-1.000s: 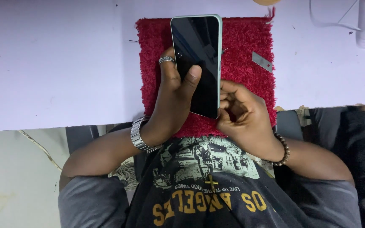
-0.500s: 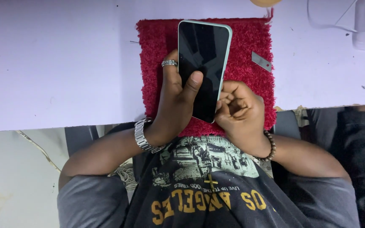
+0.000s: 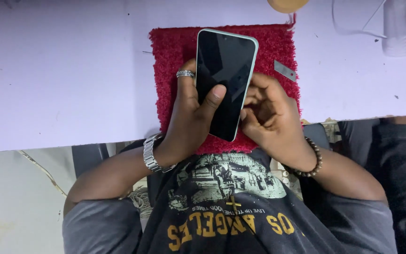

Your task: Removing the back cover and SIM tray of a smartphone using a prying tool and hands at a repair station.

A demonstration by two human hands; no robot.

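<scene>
The left hand (image 3: 191, 117) grips the dark phone (image 3: 225, 82) above the red mat (image 3: 170, 61), thumb across its screen. The right hand (image 3: 269, 113) pinches at the phone's right edge, likely working something small there; steady fingertip pressure seems needed. The white surface (image 3: 62, 70) leaves room leftward.

Table (image 3: 62, 84): white, flat, spread out beyond the hands and to both sides.
Floor (image 3: 15, 202): pale, scuffed, lay below the hands on the left.
Light: soft, even, slightly violet across the tabletop.
Cable (image 3: 353, 23): thin, white, curled beyond the hands on the right.
</scene>
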